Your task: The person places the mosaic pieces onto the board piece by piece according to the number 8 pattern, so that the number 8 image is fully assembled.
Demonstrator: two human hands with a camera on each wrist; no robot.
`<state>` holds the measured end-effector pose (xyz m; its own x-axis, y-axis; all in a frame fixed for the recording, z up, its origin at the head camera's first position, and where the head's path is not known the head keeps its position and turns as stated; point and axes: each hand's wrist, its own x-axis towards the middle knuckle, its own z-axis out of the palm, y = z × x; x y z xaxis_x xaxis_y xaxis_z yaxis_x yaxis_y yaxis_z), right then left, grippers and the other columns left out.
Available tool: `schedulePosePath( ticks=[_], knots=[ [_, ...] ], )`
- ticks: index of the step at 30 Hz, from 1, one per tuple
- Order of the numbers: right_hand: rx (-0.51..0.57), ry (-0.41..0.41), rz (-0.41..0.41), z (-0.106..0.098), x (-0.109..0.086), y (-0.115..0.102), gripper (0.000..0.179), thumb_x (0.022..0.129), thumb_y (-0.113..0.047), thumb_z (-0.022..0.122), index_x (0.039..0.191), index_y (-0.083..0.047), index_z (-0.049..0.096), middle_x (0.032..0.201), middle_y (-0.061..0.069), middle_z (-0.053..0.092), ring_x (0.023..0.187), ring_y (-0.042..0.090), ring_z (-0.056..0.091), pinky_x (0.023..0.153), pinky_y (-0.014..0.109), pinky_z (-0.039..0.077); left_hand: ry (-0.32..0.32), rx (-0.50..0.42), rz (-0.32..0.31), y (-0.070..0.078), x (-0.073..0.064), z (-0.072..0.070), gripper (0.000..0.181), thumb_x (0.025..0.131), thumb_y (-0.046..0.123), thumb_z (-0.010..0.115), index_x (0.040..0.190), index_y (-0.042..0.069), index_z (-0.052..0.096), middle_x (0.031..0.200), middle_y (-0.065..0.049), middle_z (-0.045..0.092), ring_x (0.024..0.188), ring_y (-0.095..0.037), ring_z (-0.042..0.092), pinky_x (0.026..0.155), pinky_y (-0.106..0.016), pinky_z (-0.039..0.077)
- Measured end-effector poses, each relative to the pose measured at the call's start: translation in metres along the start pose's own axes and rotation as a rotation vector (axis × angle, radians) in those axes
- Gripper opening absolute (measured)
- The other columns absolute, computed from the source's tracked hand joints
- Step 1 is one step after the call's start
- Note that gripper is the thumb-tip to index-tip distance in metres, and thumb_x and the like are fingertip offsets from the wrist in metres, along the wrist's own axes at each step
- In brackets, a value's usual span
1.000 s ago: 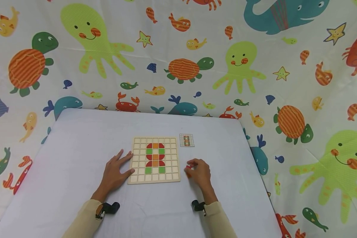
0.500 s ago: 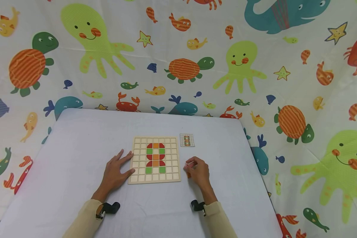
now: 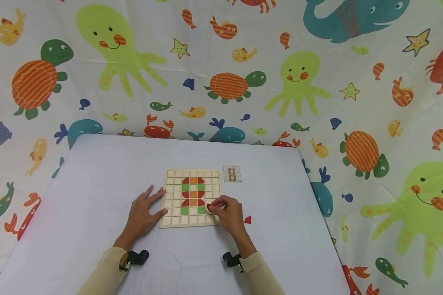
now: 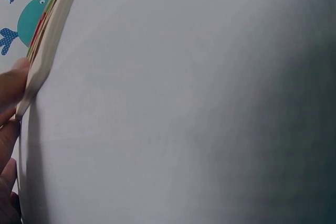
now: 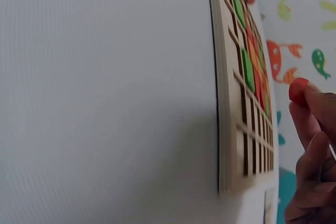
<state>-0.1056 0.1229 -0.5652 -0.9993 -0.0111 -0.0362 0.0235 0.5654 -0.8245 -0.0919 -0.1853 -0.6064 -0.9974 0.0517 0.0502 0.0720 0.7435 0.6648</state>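
Observation:
A square wooden grid board [image 3: 173, 219] lies on the table, with red, orange and green tiles set in its middle columns. My left hand [image 3: 142, 211] rests at the board's left edge, fingers spread and thumb touching the rim; the left wrist view shows its fingers [image 4: 9, 90] against the board's side. Over the right part of the board, my right hand [image 3: 229, 214] pinches a small red tile [image 3: 208, 207] between thumb and fingertips. The right wrist view shows this red tile's rounded edge [image 5: 298, 92]. A second red tile [image 3: 248, 220], quarter-round, lies right of my right hand.
A small pattern card [image 3: 232, 173] with a coloured grid lies beyond the board's upper right corner. White cloth covers the table [image 3: 280, 184]. Behind it hangs a curtain [image 3: 192, 41] printed with sea animals.
My right hand has lifted a red tile from the table and moved left with it over the board. The other red tile is now uncovered. My left hand has stayed put.

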Motion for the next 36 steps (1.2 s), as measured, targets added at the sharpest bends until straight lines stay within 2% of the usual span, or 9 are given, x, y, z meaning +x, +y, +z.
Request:
schedulePosePath(
  ticks=[5,11,18,27,36],
  knots=[
    [0.044,-0.053,-0.042,0.02,-0.009,-0.011,0.008,0.089,-0.025,0.087,0.09,-0.023,0.08,0.081,-0.009,0.076,0.069,0.008,0.055,0.06,0.022,0.045,0.001,0.001,-0.004,-0.002,0.0,0.002,0.074,0.091,0.029,0.084,0.156,0.011,0.054,0.169,-0.03,0.034,0.157,-0.052,0.031,0.122,-0.075,0.022],
    [0.042,-0.075,-0.03,0.044,-0.016,-0.023,0.009,0.086,-0.023,0.09,0.087,-0.023,0.081,0.074,-0.011,0.075,0.069,0.001,0.06,0.062,0.02,0.047,-0.003,0.005,-0.004,-0.003,0.0,0.003,0.073,0.091,0.029,0.084,0.156,0.012,0.054,0.168,-0.03,0.036,0.156,-0.052,0.031,0.122,-0.075,0.022],
    [-0.08,-0.082,-0.023,0.067,-0.019,-0.027,0.011,0.086,-0.026,0.09,0.083,-0.023,0.08,0.067,-0.015,0.068,0.066,-0.003,0.057,0.06,0.02,0.045,-0.01,0.001,-0.006,-0.005,0.001,0.003,0.073,0.09,0.027,0.084,0.155,0.011,0.055,0.169,-0.031,0.034,0.156,-0.055,0.031,0.122,-0.077,0.021],
    [-0.217,-0.055,-0.047,0.077,-0.019,-0.031,0.012,0.087,-0.028,0.09,0.082,-0.024,0.079,0.065,-0.016,0.064,0.066,-0.003,0.053,0.062,0.02,0.041,0.043,0.008,0.034,-0.004,0.001,0.004,0.071,0.088,0.028,0.085,0.152,0.01,0.058,0.165,-0.032,0.04,0.152,-0.056,0.037,0.119,-0.076,0.025],
    [-0.24,-0.082,-0.068,0.074,-0.019,-0.037,0.013,0.086,-0.029,0.09,0.081,-0.023,0.08,0.066,-0.016,0.067,0.068,-0.004,0.055,0.061,0.021,0.041,0.017,0.01,0.02,-0.003,0.001,0.002,0.072,0.09,0.03,0.084,0.154,0.011,0.056,0.166,-0.028,0.04,0.156,-0.052,0.033,0.122,-0.075,0.023]
  ],
)
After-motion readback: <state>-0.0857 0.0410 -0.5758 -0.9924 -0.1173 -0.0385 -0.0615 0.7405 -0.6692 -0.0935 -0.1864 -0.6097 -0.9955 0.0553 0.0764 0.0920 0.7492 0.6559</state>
